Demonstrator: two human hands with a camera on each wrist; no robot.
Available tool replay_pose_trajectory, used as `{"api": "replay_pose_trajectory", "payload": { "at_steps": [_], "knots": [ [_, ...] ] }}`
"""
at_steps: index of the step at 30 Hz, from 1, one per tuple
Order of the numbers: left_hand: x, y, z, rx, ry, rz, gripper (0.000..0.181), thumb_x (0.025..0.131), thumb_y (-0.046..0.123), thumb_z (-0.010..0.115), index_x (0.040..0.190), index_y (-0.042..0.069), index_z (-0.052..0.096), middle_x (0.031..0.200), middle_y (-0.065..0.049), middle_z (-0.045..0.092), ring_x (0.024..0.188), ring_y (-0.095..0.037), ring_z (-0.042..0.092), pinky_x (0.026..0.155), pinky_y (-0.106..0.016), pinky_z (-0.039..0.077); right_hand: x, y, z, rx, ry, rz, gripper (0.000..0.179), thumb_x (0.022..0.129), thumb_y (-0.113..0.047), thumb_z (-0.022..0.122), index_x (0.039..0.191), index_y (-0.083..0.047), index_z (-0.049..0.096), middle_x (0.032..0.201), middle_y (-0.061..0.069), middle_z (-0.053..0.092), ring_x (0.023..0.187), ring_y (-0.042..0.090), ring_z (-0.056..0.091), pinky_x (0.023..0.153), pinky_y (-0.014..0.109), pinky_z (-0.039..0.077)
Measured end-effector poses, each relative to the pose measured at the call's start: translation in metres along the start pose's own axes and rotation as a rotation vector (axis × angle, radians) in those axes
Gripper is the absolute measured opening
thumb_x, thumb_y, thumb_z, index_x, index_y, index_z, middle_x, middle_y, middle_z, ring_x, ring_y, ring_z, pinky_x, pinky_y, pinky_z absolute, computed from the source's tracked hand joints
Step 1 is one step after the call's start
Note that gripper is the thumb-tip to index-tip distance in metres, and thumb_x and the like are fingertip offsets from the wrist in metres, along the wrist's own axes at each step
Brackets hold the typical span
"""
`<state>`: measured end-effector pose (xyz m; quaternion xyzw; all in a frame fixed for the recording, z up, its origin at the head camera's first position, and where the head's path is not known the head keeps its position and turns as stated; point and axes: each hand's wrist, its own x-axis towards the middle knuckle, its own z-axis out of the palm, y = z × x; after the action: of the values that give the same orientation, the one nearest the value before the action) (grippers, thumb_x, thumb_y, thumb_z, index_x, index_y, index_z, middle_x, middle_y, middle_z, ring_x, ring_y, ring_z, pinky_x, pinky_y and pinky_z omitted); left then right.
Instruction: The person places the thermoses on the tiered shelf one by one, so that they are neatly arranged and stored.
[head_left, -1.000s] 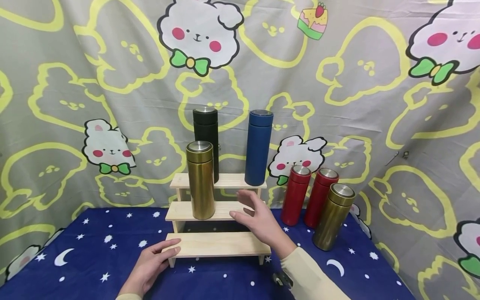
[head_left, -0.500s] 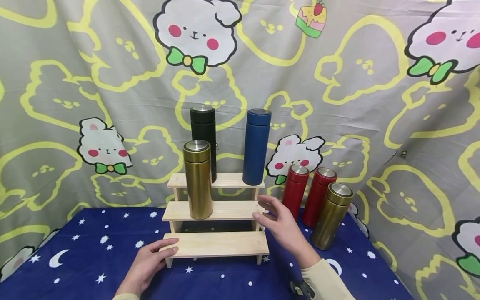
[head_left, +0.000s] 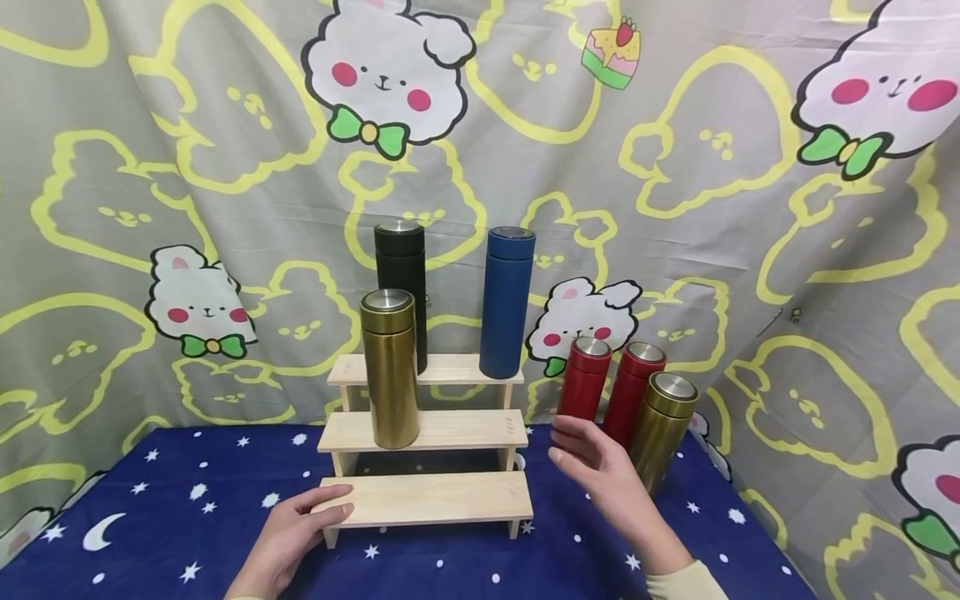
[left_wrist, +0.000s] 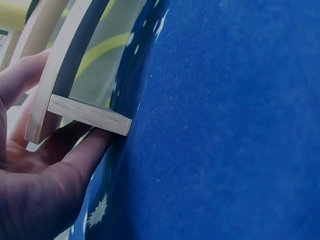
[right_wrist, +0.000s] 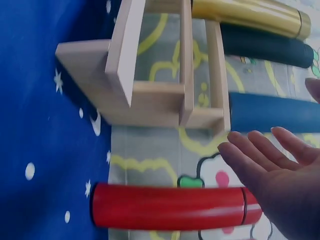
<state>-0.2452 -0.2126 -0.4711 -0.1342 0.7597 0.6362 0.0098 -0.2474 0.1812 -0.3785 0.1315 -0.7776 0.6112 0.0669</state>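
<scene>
Gripping the left end of the lowest board of a pale wooden three-tier display stand (head_left: pixel 435 498), the left hand (head_left: pixel 288 533), one of two bare hands, has its fingers bent about the edge, some above the board and some beneath, beside the leg. The right hand (head_left: pixel 603 471) hangs to the right of the stand, fingers spread and only slightly bent, thumb apart, holding nothing. It overlaps the lower part of the left of two red metal bottles, but whether it touches that bottle is hard to tell.

Six cylindrical bottles stand upright in all, three on the stand and three to its right. Close by the right hand are the left red bottle (head_left: pixel 583 379), the right red bottle (head_left: pixel 630 400) just beside it, and a shiny gold bottle with a steel-topped lid (head_left: pixel 663 429), nearer and farther right. On the middle tier, left of centre, is a second gold bottle (head_left: pixel 390 375). The far, highest tier carries two: a matte black bottle (head_left: pixel 400 258), partly hidden behind the gold one, and a matte blue bottle (head_left: pixel 507 304) at the right end.

Under everything lies a dark blue cloth (head_left: pixel 420 575) with white stars and moons; beyond it hangs a grey curtain (head_left: pixel 262 50) printed with yellow outlines and white rabbits.
</scene>
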Motion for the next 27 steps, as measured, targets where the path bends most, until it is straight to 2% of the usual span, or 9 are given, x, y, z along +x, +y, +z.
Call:
{"api": "replay_pose_trajectory", "payload": {
  "at_steps": [8, 20, 23, 27],
  "knots": [
    [0.0, -0.001, -0.002, 0.004, -0.009, 0.001, 0.052, 0.082, 0.025, 0.081, 0.124, -0.001, 0.066, 0.144, -0.032, 0.038, 0.117, -0.036, 0.054, 0.098, -0.062, 0.039, -0.014, 0.012, -0.022, -0.013, 0.047, 0.001, 0.046, 0.093, -0.017, 0.07, 0.134, -0.003, 0.055, 0.133, 0.013, 0.057, 0.123, 0.032, 0.053, 0.09, 0.024, 0.049],
    [0.001, -0.003, -0.001, -0.018, -0.011, 0.001, 0.052, 0.082, 0.025, 0.082, 0.124, 0.0, 0.067, 0.144, -0.031, 0.038, 0.116, -0.034, 0.055, 0.098, -0.06, 0.04, -0.026, 0.027, -0.041, -0.102, 0.132, 0.063, 0.05, 0.09, -0.024, 0.074, 0.132, -0.004, 0.056, 0.131, 0.012, 0.06, 0.12, 0.029, 0.056, 0.088, 0.022, 0.05],
    [0.0, -0.004, -0.001, -0.028, -0.01, 0.003, 0.051, 0.082, 0.023, 0.081, 0.125, -0.001, 0.066, 0.144, -0.031, 0.039, 0.115, -0.032, 0.055, 0.099, -0.059, 0.041, -0.029, 0.031, -0.046, -0.155, 0.145, 0.052, 0.05, 0.091, -0.025, 0.074, 0.132, -0.004, 0.056, 0.13, 0.013, 0.061, 0.118, 0.026, 0.057, 0.087, 0.021, 0.049],
    [0.0, -0.004, -0.002, -0.026, -0.013, -0.007, 0.052, 0.082, 0.025, 0.082, 0.125, 0.0, 0.066, 0.145, -0.032, 0.038, 0.117, -0.036, 0.054, 0.099, -0.06, 0.039, -0.033, 0.034, -0.052, -0.213, 0.176, 0.055, 0.05, 0.091, -0.027, 0.074, 0.132, -0.005, 0.057, 0.127, 0.012, 0.062, 0.113, 0.014, 0.059, 0.087, 0.019, 0.049]
  ]
}}
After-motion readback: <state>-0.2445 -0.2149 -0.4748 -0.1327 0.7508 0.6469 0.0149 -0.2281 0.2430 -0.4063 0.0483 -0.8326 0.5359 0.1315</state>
